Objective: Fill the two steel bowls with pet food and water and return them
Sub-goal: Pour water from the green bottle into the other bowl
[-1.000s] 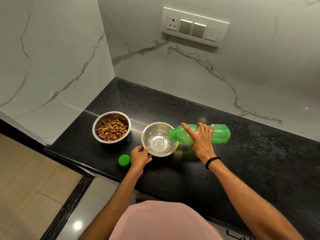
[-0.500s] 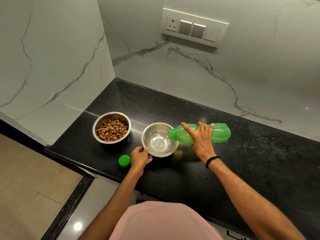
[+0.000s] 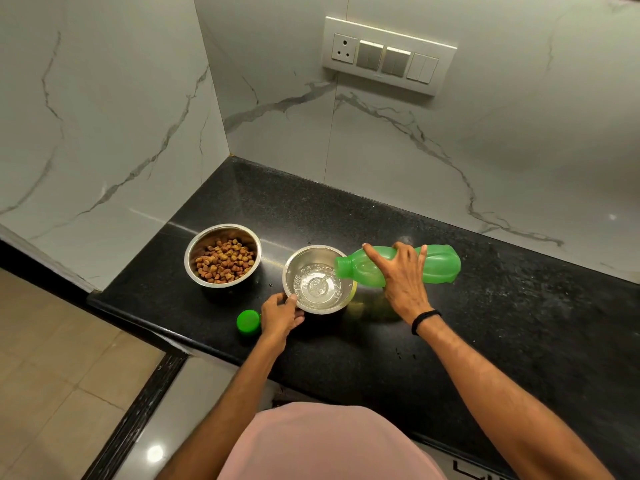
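Your right hand [image 3: 403,278] wraps the tipped green bottle [image 3: 398,266], water running into the steel bowl [image 3: 313,279] your left hand [image 3: 281,315] pinches by its rim (kibble bowl [image 3: 222,255] beside).

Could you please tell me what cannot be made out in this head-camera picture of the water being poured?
- How much water is left in the green bottle: its translucent wall and the right hand hide the level.
- The near side of the water bowl: covered by the left hand.
- The green cap: its right edge is behind that hand.
- The countertop: cut off by the right edge.
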